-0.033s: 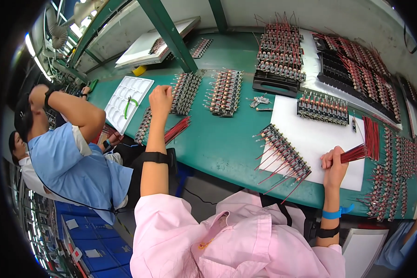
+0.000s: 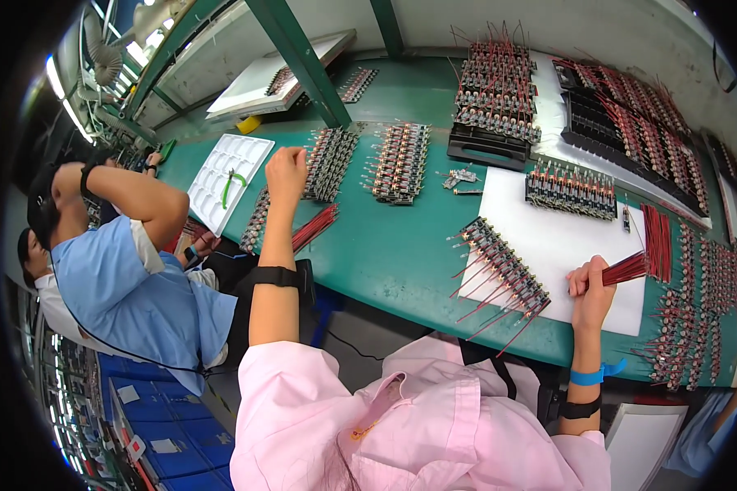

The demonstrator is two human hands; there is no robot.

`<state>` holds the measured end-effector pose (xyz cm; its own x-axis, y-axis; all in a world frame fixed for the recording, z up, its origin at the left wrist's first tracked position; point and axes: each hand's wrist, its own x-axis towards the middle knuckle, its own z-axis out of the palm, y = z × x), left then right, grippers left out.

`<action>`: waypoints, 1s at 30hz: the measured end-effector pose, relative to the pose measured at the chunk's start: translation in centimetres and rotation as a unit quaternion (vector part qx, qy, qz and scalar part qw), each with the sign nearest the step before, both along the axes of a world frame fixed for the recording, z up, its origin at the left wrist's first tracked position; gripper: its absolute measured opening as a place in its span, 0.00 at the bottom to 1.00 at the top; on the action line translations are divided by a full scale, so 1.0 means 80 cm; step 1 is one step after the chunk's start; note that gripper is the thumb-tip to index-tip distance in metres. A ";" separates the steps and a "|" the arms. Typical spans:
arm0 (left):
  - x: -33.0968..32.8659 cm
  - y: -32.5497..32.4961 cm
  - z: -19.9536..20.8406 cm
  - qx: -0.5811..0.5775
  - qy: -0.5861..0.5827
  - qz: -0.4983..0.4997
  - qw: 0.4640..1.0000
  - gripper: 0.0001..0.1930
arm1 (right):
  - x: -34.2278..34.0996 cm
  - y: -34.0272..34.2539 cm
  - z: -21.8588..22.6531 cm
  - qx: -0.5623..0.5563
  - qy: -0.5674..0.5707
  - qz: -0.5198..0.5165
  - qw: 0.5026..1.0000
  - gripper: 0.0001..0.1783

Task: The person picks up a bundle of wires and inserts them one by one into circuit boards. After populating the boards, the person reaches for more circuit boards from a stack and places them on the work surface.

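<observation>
My left hand (image 2: 287, 176) is raised over the bench with its fingers curled into a fist. Whatever it may hold is hidden. Beside it stand rows of small circuit boards (image 2: 329, 166), and a bundle of red wires (image 2: 313, 228) lies by the wrist. My right hand (image 2: 590, 286) is closed around another bundle of red wires (image 2: 624, 270), whose loose ends reach right toward a further pile of red wires (image 2: 657, 244). To the left of that hand, a slanted row of circuit boards with red wires (image 2: 502, 266) lies partly on a white sheet (image 2: 581, 315).
A second board row (image 2: 571, 192) sits on the sheet. Black racks of wired boards (image 2: 606, 131) fill the back right. Green cutters (image 2: 232, 188) rest on a white compartment tray (image 2: 250, 159). A co-worker in blue (image 2: 131, 278) sits at left. A green post (image 2: 299, 61) rises behind.
</observation>
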<state>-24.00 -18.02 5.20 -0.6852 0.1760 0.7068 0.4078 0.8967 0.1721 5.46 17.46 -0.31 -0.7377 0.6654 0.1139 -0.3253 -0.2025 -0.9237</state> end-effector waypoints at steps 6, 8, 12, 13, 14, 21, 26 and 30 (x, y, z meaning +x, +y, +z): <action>0.037 0.031 0.052 0.023 0.017 -0.028 0.999 0.09 | 0.009 -0.016 0.012 -0.048 -0.010 0.040 0.998 0.19; 0.049 0.043 0.062 0.021 0.001 -0.020 1.000 0.09 | 0.016 -0.019 0.011 -0.041 -0.016 0.048 0.998 0.19; 0.051 0.062 0.090 0.012 -0.036 -0.025 0.999 0.09 | 0.020 -0.016 0.010 -0.044 -0.023 0.062 0.997 0.19; 0.048 0.066 0.095 0.010 -0.054 -0.031 0.998 0.09 | 0.020 -0.014 0.009 -0.059 -0.025 0.068 0.996 0.19; 0.045 0.068 0.102 0.008 -0.053 -0.033 0.998 0.09 | 0.022 -0.013 0.009 -0.076 -0.028 0.073 0.994 0.19; -0.057 0.108 0.112 -0.070 -0.165 -0.047 0.983 0.10 | 0.018 -0.017 0.014 -0.075 -0.062 0.033 0.995 0.18; -0.171 0.141 0.077 -0.167 -0.224 -0.008 0.960 0.11 | 0.014 -0.023 0.001 -0.018 -0.074 -0.031 0.997 0.18; -0.259 0.152 0.043 -0.197 -0.278 0.024 0.940 0.13 | 0.019 -0.024 -0.004 -0.015 -0.016 -0.050 0.998 0.18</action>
<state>-44.72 -5.85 8.66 -0.9431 0.3087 0.1237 0.3108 0.9505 -0.0023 6.98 15.55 -0.62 -0.6699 0.7391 0.0695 -0.3152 -0.1984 -0.9281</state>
